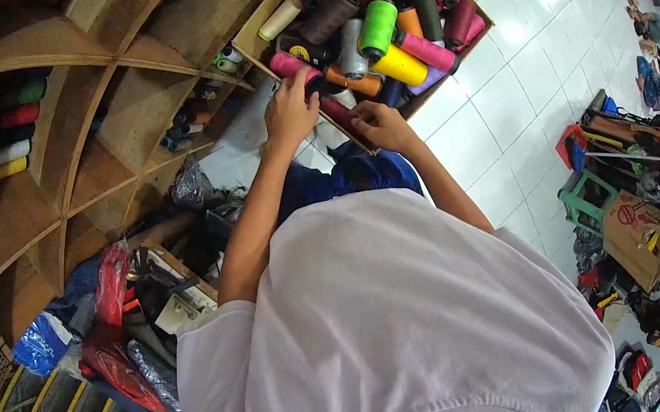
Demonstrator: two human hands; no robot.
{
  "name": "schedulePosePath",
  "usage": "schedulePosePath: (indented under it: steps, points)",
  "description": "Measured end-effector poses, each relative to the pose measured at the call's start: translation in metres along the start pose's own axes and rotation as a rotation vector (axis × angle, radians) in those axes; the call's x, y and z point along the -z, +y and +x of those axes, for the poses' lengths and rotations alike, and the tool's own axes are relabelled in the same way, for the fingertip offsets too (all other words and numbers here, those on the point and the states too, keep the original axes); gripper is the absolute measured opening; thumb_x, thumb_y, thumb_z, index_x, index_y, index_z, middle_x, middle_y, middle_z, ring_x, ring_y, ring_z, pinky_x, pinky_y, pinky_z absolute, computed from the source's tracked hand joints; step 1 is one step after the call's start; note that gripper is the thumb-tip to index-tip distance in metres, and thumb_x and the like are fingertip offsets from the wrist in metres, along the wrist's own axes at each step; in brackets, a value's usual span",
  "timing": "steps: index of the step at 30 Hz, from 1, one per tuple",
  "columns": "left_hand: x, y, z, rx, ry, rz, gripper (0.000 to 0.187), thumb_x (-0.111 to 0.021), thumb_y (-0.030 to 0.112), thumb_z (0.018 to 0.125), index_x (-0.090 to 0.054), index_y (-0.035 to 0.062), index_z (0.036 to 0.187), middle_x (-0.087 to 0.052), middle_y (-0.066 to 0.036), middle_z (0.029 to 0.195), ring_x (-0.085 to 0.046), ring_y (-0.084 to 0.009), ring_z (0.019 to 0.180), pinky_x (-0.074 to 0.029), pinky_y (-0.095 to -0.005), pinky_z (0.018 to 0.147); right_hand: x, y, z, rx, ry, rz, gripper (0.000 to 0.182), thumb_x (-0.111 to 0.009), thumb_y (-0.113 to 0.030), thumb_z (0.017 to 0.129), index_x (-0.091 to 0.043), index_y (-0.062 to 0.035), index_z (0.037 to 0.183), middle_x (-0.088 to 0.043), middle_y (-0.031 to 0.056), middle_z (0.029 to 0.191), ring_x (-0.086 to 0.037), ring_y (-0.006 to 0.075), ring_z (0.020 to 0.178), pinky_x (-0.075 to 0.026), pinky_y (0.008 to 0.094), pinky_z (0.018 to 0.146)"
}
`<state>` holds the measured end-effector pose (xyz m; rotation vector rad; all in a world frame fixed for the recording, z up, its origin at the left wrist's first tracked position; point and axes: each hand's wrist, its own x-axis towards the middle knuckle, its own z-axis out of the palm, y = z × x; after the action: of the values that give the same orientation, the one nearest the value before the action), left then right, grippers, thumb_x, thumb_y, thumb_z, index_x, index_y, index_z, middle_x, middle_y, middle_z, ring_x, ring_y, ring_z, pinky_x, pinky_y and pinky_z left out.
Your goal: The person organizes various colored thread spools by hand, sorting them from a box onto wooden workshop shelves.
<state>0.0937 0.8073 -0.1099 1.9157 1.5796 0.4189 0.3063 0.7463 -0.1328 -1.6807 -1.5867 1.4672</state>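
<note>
A shallow cardboard box (249, 32) full of thread spools rests at my lap, over my jeans. Near its left corner my left hand (292, 111) is closed around a pink thread spool (288, 65) with a dark end. My right hand (383, 125) is at the near corner, fingers curled in a pinch. Beside those fingers lies a dark red spool (336, 111); whether they grip anything is hidden. Around them lie a bright green spool (378, 28), a yellow spool (399, 65), a grey spool (351, 47) and several others, heaped at mixed angles.
A wooden shelf (53, 64) with square compartments stands at left, holding stacked spools (20, 129). White floor tiles (514, 93) run along the right. A green stool (587, 200), a cardboard carton (638, 237) and clutter lie further right. Plastic-wrapped bundles (119, 365) sit at lower left.
</note>
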Motion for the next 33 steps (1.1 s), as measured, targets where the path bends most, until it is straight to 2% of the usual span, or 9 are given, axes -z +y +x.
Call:
schedulePosePath:
  steps: [6, 11, 18, 23, 27, 28, 30, 31, 33]
  points:
    - [-0.002, 0.006, 0.024, -0.088, 0.149, 0.104, 0.044, -0.069, 0.019, 0.080, -0.056, 0.0113, 0.121, -0.060, -0.019, 0.107, -0.059, -0.0411, 0.100, -0.048, -0.0486, 0.083, -0.008, -0.003, -0.008, 0.106, 0.102, -0.257, 0.032, -0.067, -0.015, 0.078, -0.063, -0.0039, 0.108, -0.067, 0.0184, 0.092, -0.067, 0.0349, 0.088, -0.054, 0.0434, 0.079]
    - [-0.007, 0.012, 0.032, -0.137, 0.133, 0.135, 0.037, -0.074, 0.018, 0.075, -0.065, 0.0118, 0.110, -0.057, -0.017, 0.107, -0.056, -0.0376, 0.105, -0.046, -0.0445, 0.090, 0.000, 0.000, -0.023, 0.130, 0.148, -0.130, 0.027, -0.067, -0.009, 0.079, -0.062, -0.0017, 0.104, -0.065, 0.0179, 0.090, -0.067, 0.0319, 0.079, -0.055, 0.0403, 0.073]
    - [-0.004, 0.002, 0.033, -0.097, 0.109, 0.139, 0.031, -0.064, 0.007, 0.076, -0.066, 0.0106, 0.106, -0.053, -0.015, 0.105, -0.058, -0.0372, 0.098, -0.049, -0.0462, 0.085, 0.011, -0.002, -0.028, 0.102, 0.345, 0.002, 0.022, -0.067, -0.005, 0.079, -0.063, -0.0005, 0.100, -0.065, 0.0163, 0.090, -0.068, 0.0267, 0.071, -0.055, 0.0363, 0.068]
    - [0.008, 0.000, 0.018, -0.107, 0.265, -0.106, 0.027, -0.060, 0.003, 0.074, -0.064, 0.0064, 0.100, -0.055, -0.016, 0.095, -0.057, -0.0358, 0.091, -0.048, -0.0439, 0.082, 0.008, 0.006, -0.007, 0.125, 0.405, 0.074, 0.024, -0.069, -0.006, 0.080, -0.064, -0.0007, 0.103, -0.067, 0.0146, 0.088, -0.069, 0.0213, 0.071, -0.054, 0.0338, 0.065]
    - [-0.018, -0.037, 0.002, 0.034, 0.316, -0.427, 0.027, -0.060, -0.004, 0.072, -0.058, 0.0062, 0.097, -0.058, -0.013, 0.093, -0.057, -0.0292, 0.092, -0.045, -0.0400, 0.086, 0.010, -0.014, 0.003, -0.226, 0.202, 0.706, 0.032, -0.077, -0.021, 0.083, -0.065, 0.0005, 0.103, -0.070, 0.0083, 0.086, -0.065, 0.0132, 0.073, -0.051, 0.0274, 0.064]
    - [-0.021, -0.041, -0.003, 0.075, 0.348, -0.476, 0.029, -0.060, -0.005, 0.072, -0.055, 0.0067, 0.098, -0.057, -0.012, 0.094, -0.057, -0.0270, 0.094, -0.045, -0.0397, 0.088, 0.009, -0.009, 0.006, -0.217, 0.207, 0.703, 0.032, -0.077, -0.021, 0.083, -0.065, 0.0005, 0.103, -0.070, 0.0083, 0.086, -0.065, 0.0132, 0.073, -0.051, 0.0274, 0.064]
    - [-0.018, -0.043, -0.014, 0.016, 0.259, -0.422, 0.035, -0.056, -0.008, 0.075, -0.047, 0.0073, 0.106, -0.055, -0.011, 0.095, -0.057, -0.0222, 0.096, -0.051, -0.0375, 0.079, 0.002, 0.010, 0.014, -0.117, 0.433, 0.551, 0.032, -0.077, -0.022, 0.083, -0.065, -0.0006, 0.104, -0.069, 0.0069, 0.085, -0.065, 0.0128, 0.074, -0.051, 0.0267, 0.065]
    - [-0.014, -0.032, -0.019, 0.188, 0.141, -0.778, 0.046, -0.049, -0.012, 0.080, -0.040, 0.0105, 0.119, -0.054, -0.012, 0.099, -0.058, -0.0186, 0.092, -0.054, -0.0344, 0.064, 0.002, 0.011, 0.014, -0.130, 0.553, 0.450, 0.031, -0.076, -0.019, 0.084, -0.065, -0.0012, 0.106, -0.068, 0.0043, 0.082, -0.064, 0.0134, 0.072, -0.050, 0.0267, 0.064]
    - [-0.001, -0.020, -0.024, 0.230, 0.075, -0.756, 0.051, -0.045, -0.013, 0.081, -0.036, 0.0125, 0.124, -0.053, -0.012, 0.100, -0.058, -0.0178, 0.086, -0.054, -0.0331, 0.058, 0.019, -0.002, 0.001, -0.362, 0.465, 0.974, 0.053, -0.076, -0.035, 0.083, -0.058, -0.0035, 0.121, -0.063, 0.0088, 0.108, -0.064, 0.0166, 0.081, -0.049, 0.0284, 0.065]
